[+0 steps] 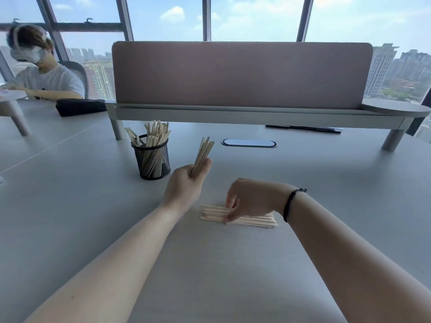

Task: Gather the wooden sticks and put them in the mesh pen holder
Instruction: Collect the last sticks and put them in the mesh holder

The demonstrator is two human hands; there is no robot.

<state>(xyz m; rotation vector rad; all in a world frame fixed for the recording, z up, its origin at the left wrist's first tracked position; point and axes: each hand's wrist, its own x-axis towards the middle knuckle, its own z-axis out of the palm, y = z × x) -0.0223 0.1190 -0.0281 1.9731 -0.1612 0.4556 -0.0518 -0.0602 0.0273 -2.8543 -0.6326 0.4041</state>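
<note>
Both forearms bare, no sleeves in view; thin black band (pixel 290 202) around right wrist.

High-rise office, desk divider (pixel 242 74), skyline windows (pixel 396 66)

Grey desk (pixel 70 206) w/ pink divider (pixel 242 73), black pouch (pixel 79 106), oval cable port (pixel 249 143), seated person (pixel 44 75) far left.
</note>
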